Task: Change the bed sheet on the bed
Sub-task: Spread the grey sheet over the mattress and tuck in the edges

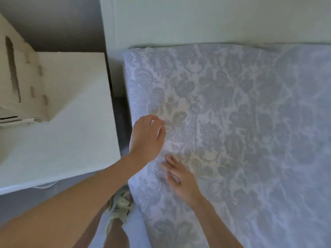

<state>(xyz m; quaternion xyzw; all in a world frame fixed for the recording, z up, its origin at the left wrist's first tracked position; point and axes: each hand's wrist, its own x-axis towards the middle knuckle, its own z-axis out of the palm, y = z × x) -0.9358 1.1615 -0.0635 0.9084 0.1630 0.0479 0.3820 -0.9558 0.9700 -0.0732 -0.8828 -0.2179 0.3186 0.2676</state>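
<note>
Bedroom: sheet (232, 122) flat; left hand (148, 136), right hand (180, 179) atop.

We see a white table (62, 122) at left, against a grey wall (53, 20), with a white slotted box (21, 77) on its far corner. Below it lies grey floor (18, 203). Light is soft and bluish.

White bedside table (71, 122) just beside mattress edge. Cream slotted cardboard-like piece (23, 77) standing on table's left part, touching top. Grey floor (53, 24) behind table.
</note>
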